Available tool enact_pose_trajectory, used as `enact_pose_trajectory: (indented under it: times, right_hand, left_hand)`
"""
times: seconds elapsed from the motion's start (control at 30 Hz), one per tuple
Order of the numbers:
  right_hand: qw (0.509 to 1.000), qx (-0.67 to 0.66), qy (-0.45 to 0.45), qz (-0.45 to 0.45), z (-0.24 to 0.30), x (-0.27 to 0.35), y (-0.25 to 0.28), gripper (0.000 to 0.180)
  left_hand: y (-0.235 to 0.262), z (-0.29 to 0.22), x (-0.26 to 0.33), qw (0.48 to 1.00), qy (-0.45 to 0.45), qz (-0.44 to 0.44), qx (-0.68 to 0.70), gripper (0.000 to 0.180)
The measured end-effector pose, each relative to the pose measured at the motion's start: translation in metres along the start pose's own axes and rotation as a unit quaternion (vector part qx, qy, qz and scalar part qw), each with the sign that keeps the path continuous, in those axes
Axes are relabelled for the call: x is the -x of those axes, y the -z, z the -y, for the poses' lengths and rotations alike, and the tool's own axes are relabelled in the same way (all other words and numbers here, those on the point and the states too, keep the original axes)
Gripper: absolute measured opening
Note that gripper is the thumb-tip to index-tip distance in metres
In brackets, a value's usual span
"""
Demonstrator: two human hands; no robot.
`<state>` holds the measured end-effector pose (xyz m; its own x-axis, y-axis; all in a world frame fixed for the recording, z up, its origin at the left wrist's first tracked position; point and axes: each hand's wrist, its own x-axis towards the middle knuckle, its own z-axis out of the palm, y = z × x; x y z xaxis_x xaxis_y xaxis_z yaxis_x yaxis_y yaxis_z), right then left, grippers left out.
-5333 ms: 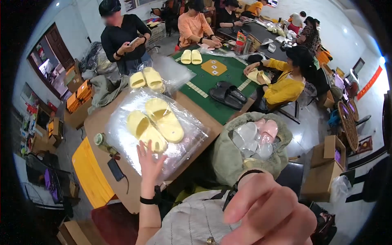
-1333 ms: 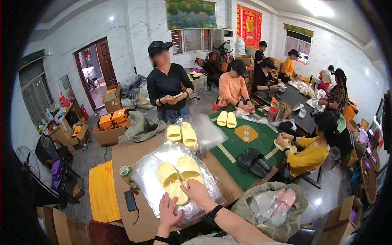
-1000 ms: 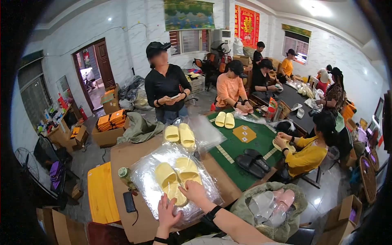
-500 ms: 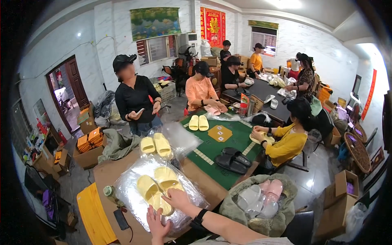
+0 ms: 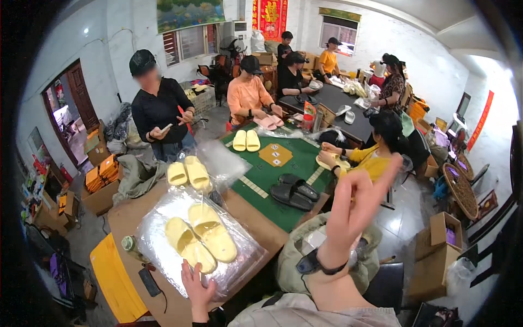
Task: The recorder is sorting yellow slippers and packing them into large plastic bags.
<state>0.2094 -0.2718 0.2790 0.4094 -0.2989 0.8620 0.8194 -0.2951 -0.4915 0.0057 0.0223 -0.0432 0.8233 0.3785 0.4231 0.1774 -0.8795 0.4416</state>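
A pair of pale yellow slide slippers lies on a pile of shiny clear plastic bags in front of me. My left hand rests with spread fingers on the bags, fingertips close to the heel of the left slipper. Raised high on the right is my right hand, its index finger stretched out and nothing visible in it. Behind that arm, a grey-green sack is partly hidden; pale items show inside.
Another yellow pair stands beyond the bags. The green mat carries black slides and yellow slides. A person in yellow sits on the right; a standing person holds a phone. Left are a jar and boxes.
My right hand has left the yellow slippers and swung up to the right, over the sack. My left hand stays by the slippers' heel end. The whole view has shifted slightly.
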Motion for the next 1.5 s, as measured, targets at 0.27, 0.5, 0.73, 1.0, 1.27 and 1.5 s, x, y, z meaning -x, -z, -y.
enact_pose_trajectory:
  times: [0.27,0.5,0.73,1.0,1.27,1.5]
  right_hand:
    - [0.987,0.049,-0.139,0.069,-0.040,0.002,0.026,0.070]
    - [0.986,-0.040,-0.063,0.146,-0.038,0.037,-0.001,0.019]
    - [0.793,-0.051,-0.119,0.596,-0.029,0.160,-0.078,0.041]
    - [0.821,-0.092,-0.030,0.563,-0.050,0.276,-0.135,0.038]
    - [0.846,-0.032,-0.033,0.532,-0.071,0.338,-0.123,0.039]
    - [0.851,-0.029,-0.035,0.524,-0.071,0.338,-0.123,0.036]
  left_hand:
    - [0.000,-0.003,0.001,1.000,0.005,0.009,0.000,0.070]
    - [0.004,-0.005,0.002,1.000,0.010,0.007,-0.010,0.069]
    - [-0.002,-0.001,-0.003,1.000,0.000,0.010,0.003,0.070]
    - [-0.001,-0.002,0.000,1.000,0.008,0.009,0.003,0.069]
    - [0.007,-0.008,-0.002,1.000,0.004,0.006,-0.015,0.065]
    - [0.007,-0.010,-0.004,1.000,0.003,0.000,-0.015,0.064]
